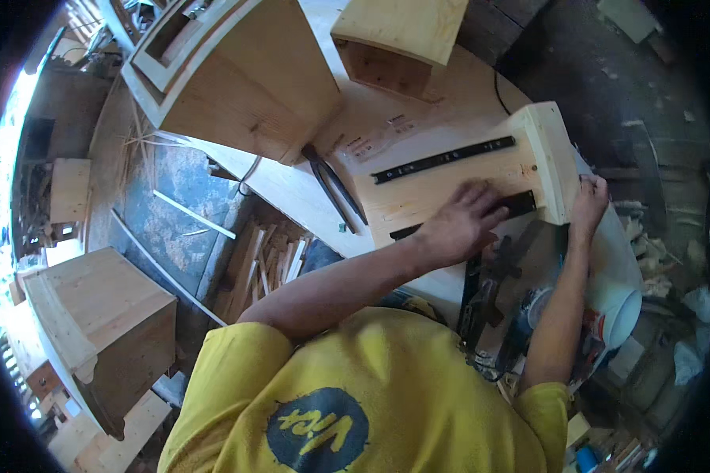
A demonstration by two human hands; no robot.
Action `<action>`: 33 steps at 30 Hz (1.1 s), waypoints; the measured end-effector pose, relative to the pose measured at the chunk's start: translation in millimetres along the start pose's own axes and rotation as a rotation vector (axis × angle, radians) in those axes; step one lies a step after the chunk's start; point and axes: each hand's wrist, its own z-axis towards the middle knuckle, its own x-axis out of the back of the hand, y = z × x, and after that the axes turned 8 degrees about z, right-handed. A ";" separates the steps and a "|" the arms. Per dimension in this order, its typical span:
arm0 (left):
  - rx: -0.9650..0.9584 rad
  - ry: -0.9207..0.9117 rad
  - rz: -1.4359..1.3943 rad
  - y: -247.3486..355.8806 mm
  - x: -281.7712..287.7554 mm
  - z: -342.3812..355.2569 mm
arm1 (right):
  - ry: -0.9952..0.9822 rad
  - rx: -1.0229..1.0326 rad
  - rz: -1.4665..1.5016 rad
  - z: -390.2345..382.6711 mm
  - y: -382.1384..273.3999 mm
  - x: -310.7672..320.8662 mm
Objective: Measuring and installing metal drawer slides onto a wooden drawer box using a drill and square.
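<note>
A pale wooden piece point(465, 173) with a raised end strip point(546, 138) lies at right of centre, carrying two black metal rails, an upper one point(442, 158) and a lower one point(521, 203). My left hand point(461, 221) is over the lower rail, fingers apart and slightly blurred, hiding part of it; I cannot tell whether it touches. My right hand point(590, 197) grips the outer edge of the wooden piece at its right end. Left of the piece, long dark pliers-like tools point(331, 189) lie beside a small clear packet point(363, 148).
Wooden cabinets stand at top left point(241, 87), top centre point(394, 31) and lower left point(102, 307) around the worktable point(284, 201). Scrap strips point(272, 260) lie below its left edge. A white bucket point(619, 315) and dark tools point(501, 268) sit near my right forearm.
</note>
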 end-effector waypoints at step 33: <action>0.146 -0.147 0.160 -29.4 55.4 -143.0 | -0.660 -0.138 -0.744 -283.3 2.3 -20.7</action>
